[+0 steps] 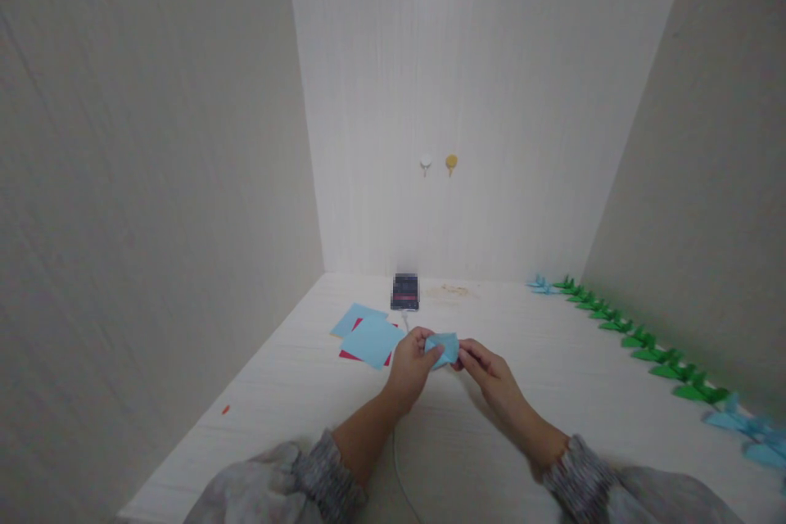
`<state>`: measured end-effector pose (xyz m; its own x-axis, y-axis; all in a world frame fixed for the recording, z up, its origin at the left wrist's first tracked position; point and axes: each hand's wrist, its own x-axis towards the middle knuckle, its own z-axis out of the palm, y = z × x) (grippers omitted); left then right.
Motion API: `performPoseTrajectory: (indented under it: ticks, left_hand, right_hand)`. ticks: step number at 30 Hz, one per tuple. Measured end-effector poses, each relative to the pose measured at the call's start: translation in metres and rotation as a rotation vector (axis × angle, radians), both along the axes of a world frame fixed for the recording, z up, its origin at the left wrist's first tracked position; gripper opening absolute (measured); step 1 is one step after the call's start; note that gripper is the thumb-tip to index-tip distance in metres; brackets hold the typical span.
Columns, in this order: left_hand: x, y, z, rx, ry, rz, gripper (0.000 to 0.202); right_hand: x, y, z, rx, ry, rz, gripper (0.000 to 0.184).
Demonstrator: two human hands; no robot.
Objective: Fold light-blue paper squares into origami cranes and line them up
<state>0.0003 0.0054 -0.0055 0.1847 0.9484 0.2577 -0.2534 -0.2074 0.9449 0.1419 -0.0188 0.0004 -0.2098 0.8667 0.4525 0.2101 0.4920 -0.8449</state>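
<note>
A small folded piece of light blue paper [444, 345] is held just above the white table [295, 393], near its middle. My left hand [413, 364] pinches the paper's left side with thumb and fingers closed. Opposite it, my right hand [488, 372] grips the right edge, fingers pressed together. Both forearms come in from the bottom edge in grey patterned sleeves.
Loose blue sheets [372, 337] over a red sheet [351, 355] lie left of my hands. A phone [404, 291] on a white cable [399, 458] stands behind them. Folded green paper figures [639, 340] and blue ones [746, 430] line the right wall. Two wall hooks [438, 164] sit above.
</note>
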Motion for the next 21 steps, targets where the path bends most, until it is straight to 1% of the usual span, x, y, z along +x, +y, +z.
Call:
performPoseTrajectory:
  ticks: [5,10,15,21]
  left_hand:
    - [0.001,-0.003,0.003,-0.031,-0.06,-0.022,0.025]
    - [0.002,0.0,-0.001,-0.033,-0.074,-0.053,0.023]
    - [0.003,-0.001,-0.001,-0.025,-0.073,-0.075,0.021]
    - [0.001,-0.006,0.005,-0.036,-0.133,-0.156,0.024]
  right_hand:
    - [0.001,-0.001,0.004,0.063,-0.008,0.029,0.02]
    - [0.001,0.004,-0.003,0.073,0.026,-0.011,0.013]
    - [0.001,0.007,-0.009,0.051,0.052,-0.054,0.008]
    - [-0.001,0.003,-0.005,-0.009,0.045,-0.131,0.012]
